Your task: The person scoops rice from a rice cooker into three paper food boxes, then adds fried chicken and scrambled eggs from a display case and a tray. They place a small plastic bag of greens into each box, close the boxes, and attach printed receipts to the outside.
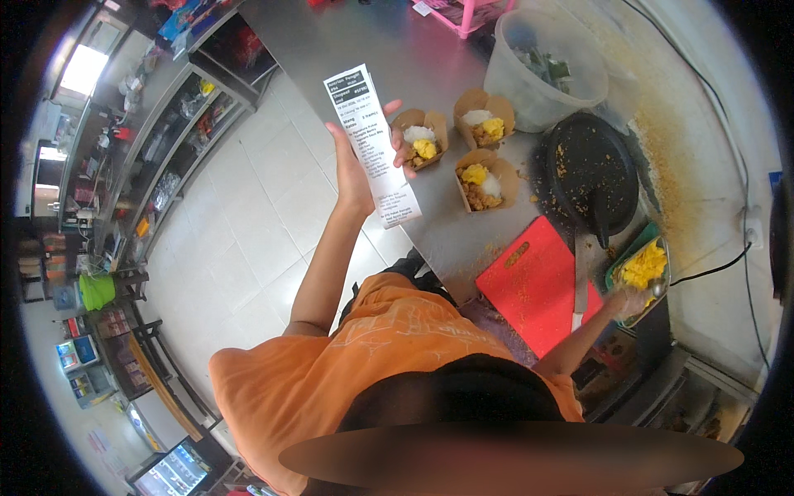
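Holding a receipt [375,149], left hand [353,180] is partly hidden; grip of right hand [630,301] unclear

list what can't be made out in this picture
In the head view:
- Bright pink plastic rack: its top is cut off by the upper edge.
- Left hand: the long white paper slip covers much of its palm.
- Green-edged rectangular tray: yellow crumbly food hides its bottom.
- Right hand: too small and blurred to tell its grip.
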Action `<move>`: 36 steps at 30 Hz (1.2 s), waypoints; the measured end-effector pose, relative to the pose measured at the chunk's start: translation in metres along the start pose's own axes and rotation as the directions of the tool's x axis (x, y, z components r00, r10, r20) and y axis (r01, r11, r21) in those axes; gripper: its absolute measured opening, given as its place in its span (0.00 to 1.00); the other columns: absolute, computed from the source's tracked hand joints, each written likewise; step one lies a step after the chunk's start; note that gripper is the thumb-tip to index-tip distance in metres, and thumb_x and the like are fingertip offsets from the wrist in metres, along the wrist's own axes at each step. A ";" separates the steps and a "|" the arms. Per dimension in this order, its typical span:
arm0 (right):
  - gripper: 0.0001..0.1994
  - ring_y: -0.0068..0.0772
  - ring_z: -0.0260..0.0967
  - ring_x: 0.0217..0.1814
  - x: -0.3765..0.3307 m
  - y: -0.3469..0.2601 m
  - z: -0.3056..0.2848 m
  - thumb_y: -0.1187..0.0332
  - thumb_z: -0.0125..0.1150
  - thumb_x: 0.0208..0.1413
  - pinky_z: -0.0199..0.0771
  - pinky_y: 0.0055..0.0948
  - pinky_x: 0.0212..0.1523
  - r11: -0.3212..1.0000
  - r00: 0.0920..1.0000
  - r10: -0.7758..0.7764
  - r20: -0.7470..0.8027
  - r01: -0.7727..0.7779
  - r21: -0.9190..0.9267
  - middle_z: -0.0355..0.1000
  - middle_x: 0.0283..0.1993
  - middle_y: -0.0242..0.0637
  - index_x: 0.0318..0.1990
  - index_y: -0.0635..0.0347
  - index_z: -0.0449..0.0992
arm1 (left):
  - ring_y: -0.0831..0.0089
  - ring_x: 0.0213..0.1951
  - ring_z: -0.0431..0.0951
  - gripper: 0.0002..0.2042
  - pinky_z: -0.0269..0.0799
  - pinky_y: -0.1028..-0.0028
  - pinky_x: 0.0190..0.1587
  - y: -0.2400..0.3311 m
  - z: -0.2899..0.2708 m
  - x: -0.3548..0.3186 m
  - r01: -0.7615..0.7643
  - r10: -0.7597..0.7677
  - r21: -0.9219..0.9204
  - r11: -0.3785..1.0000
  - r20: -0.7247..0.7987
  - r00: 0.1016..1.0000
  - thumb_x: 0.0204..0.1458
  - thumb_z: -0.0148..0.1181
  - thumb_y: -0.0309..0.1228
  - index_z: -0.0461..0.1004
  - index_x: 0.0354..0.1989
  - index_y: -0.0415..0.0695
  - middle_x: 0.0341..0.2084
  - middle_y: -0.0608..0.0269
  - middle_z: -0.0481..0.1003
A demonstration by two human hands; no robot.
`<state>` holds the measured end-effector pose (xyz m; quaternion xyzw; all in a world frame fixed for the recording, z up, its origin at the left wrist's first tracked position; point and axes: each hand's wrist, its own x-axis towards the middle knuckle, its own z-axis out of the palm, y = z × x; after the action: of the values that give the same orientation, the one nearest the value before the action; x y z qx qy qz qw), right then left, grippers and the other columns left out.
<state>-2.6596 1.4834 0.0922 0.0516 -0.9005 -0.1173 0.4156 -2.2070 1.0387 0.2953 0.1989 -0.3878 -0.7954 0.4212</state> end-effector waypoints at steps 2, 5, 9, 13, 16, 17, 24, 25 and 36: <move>0.11 0.42 0.76 0.38 -0.003 0.042 0.026 0.65 0.52 0.54 0.76 0.39 0.34 0.968 0.926 0.215 0.310 -0.245 0.061 0.77 0.38 0.41 0.37 0.61 0.78 | 0.76 0.20 0.64 0.48 0.77 0.72 0.24 0.005 0.002 -0.001 0.036 -0.035 -0.021 0.999 0.038 0.999 0.50 0.15 0.70 0.58 0.60 0.37 0.21 0.63 0.63; 0.13 0.46 0.72 0.40 -0.006 0.076 0.019 0.64 0.58 0.48 0.73 0.40 0.38 0.924 0.704 0.300 0.644 -0.381 -0.014 0.74 0.33 0.48 0.35 0.64 0.78 | 0.75 0.21 0.65 0.47 0.77 0.72 0.24 0.010 0.004 -0.002 0.084 -0.081 -0.040 0.996 0.072 0.994 0.51 0.16 0.70 0.58 0.60 0.37 0.22 0.63 0.63; 0.14 0.50 0.73 0.40 -0.001 0.083 -0.038 0.59 0.51 0.53 0.73 0.44 0.37 0.942 0.844 0.059 0.533 -0.224 0.250 0.76 0.39 0.44 0.38 0.54 0.78 | 0.76 0.22 0.66 0.46 0.78 0.71 0.25 0.011 0.002 -0.002 0.074 -0.085 0.102 0.992 0.104 0.991 0.52 0.18 0.69 0.59 0.59 0.36 0.22 0.64 0.64; 0.18 0.51 0.72 0.48 0.020 0.061 -0.071 0.53 0.48 0.56 0.70 0.45 0.46 0.929 0.703 0.124 0.700 -0.330 0.166 0.75 0.43 0.46 0.41 0.55 0.79 | 0.78 0.22 0.67 0.39 0.79 0.74 0.26 0.011 -0.017 0.018 0.082 -0.088 0.163 0.983 0.033 0.996 0.57 0.29 0.63 0.60 0.57 0.35 0.23 0.65 0.64; 0.21 0.50 0.72 0.48 0.034 0.036 -0.072 0.50 0.49 0.56 0.70 0.44 0.47 0.930 0.560 0.222 0.798 -0.367 0.000 0.75 0.43 0.48 0.43 0.55 0.78 | 0.79 0.23 0.67 0.31 0.78 0.75 0.29 0.012 -0.049 0.047 0.084 -0.073 0.243 0.966 -0.054 0.996 0.59 0.39 0.55 0.62 0.55 0.35 0.23 0.67 0.64; 0.21 0.50 0.72 0.48 0.037 0.030 -0.072 0.49 0.49 0.56 0.70 0.44 0.47 0.938 0.561 0.241 0.792 -0.344 -0.042 0.75 0.43 0.48 0.43 0.55 0.78 | 0.79 0.23 0.67 0.29 0.78 0.75 0.30 0.010 -0.061 0.058 0.096 -0.073 0.277 0.956 -0.091 0.993 0.59 0.43 0.52 0.63 0.54 0.35 0.23 0.67 0.64; 0.18 0.47 0.73 0.45 0.041 -0.035 -0.114 0.56 0.47 0.59 0.72 0.42 0.45 0.997 0.710 0.039 0.703 0.023 -0.079 0.72 0.48 0.47 0.52 0.54 0.72 | 0.79 0.24 0.68 0.20 0.74 0.75 0.31 -0.028 -0.150 0.152 0.225 -0.195 0.600 0.768 -0.117 0.974 0.52 0.62 0.42 0.72 0.47 0.39 0.24 0.70 0.67; 0.17 0.47 0.72 0.46 0.036 -0.054 -0.131 0.58 0.47 0.59 0.72 0.41 0.46 0.994 0.787 0.107 0.607 -0.081 -0.070 0.72 0.48 0.47 0.51 0.54 0.72 | 0.79 0.24 0.69 0.21 0.73 0.75 0.30 -0.030 -0.161 0.159 0.215 -0.258 0.714 0.666 -0.050 0.965 0.51 0.62 0.42 0.72 0.46 0.38 0.25 0.68 0.68; 0.34 0.40 0.59 0.63 -0.110 -0.365 -0.277 0.40 0.34 0.62 0.54 0.38 0.65 -0.463 0.399 -0.186 0.898 -0.842 0.278 0.63 0.61 0.43 0.62 0.61 0.61 | 0.63 0.20 0.77 0.12 0.71 0.65 0.26 -0.058 -0.177 0.198 -0.001 -0.742 0.953 0.303 0.236 0.627 0.52 0.54 0.32 0.73 0.34 0.33 0.16 0.51 0.73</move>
<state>-2.3790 1.1050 0.0921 -0.0953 -0.6001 0.7818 -0.1397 -2.2353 0.8163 0.1421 0.1905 -0.8022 -0.5489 -0.1372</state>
